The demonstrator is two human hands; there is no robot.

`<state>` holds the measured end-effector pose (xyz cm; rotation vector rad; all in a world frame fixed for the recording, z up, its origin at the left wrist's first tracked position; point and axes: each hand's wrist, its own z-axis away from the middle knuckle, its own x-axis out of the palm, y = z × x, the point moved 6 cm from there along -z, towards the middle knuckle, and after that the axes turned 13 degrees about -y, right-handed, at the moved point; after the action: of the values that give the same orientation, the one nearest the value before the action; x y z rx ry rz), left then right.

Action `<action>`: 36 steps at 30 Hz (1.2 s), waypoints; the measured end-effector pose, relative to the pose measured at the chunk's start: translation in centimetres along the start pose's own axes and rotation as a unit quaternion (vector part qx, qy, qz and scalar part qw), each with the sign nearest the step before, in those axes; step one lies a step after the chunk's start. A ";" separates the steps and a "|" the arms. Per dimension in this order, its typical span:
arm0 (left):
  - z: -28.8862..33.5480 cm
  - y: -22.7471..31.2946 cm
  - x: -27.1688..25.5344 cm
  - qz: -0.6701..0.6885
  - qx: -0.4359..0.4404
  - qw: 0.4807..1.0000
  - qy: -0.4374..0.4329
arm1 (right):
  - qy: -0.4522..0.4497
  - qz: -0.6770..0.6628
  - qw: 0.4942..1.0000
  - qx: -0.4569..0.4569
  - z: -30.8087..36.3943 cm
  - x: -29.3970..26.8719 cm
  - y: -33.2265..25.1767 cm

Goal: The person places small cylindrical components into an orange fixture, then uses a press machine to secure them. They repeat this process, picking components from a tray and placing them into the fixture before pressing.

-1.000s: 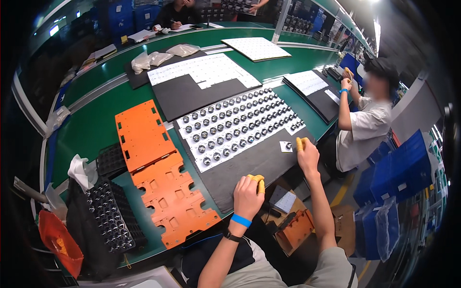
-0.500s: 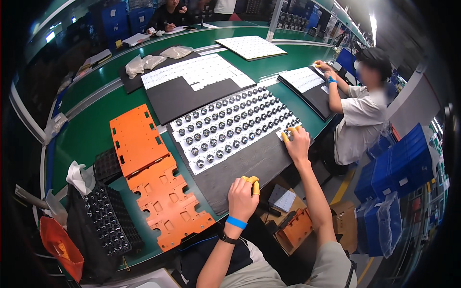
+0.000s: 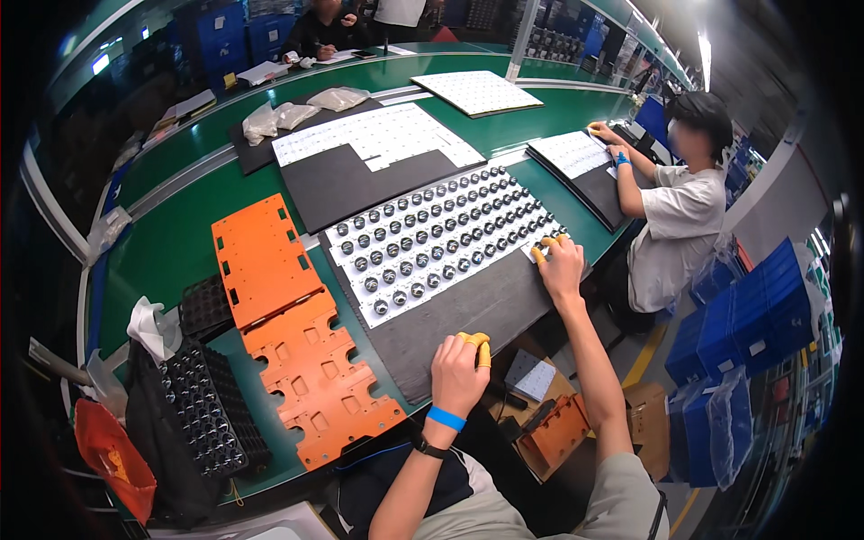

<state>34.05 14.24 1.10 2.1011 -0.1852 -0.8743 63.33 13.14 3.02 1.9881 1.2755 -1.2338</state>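
Note:
A white sheet [image 3: 402, 306] carrying rows of black, shiny round parts [image 3: 436, 256] lies on a dark foam board [image 3: 468, 317]. My right hand [image 3: 564, 270], with yellow finger covers, is at the sheet's right end. Its thumb and fingers are bent down around a small white piece and a dark round part, mostly hidden under them. My left hand [image 3: 459, 371] hovers near the board's front edge, its yellow-covered fingers curled in. What it holds, if anything, is hidden.
Orange plates [image 3: 265, 256] lie left of the board, beside a black tray [image 3: 202, 409] of round parts. Behind are another white sheet [image 3: 396, 126] and plastic bags [image 3: 297, 114]. At right, a co-worker [image 3: 679, 207] handles a similar board [image 3: 585, 166]. Blue bins [image 3: 738, 324] stand beyond.
The whole view has shifted slightly, so things appear a little farther right. Both hands keep nearly the same place and pose relative to the board.

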 end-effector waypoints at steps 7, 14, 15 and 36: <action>0.0 -0.1 0.1 -0.003 0.001 1.000 -0.003 | -0.007 -0.001 1.000 -0.002 -0.3 0.0 -0.3; -0.2 0.0 0.2 -0.020 -0.010 1.000 -0.009 | 0.028 -0.092 0.995 0.015 -1.4 -1.5 -5.9; -0.2 -0.1 0.3 -0.022 -0.011 1.000 -0.013 | 0.065 -0.117 0.990 -0.049 -2.1 -0.9 -7.6; 1.6 -2.7 2.5 0.095 -0.004 0.977 -0.188 | -0.203 -0.051 0.968 -0.135 -29.0 21.9 -31.1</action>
<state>34.48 13.94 -2.87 1.8568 -0.5716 -1.1441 51.90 59.51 0.34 1.4053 1.2665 -1.3474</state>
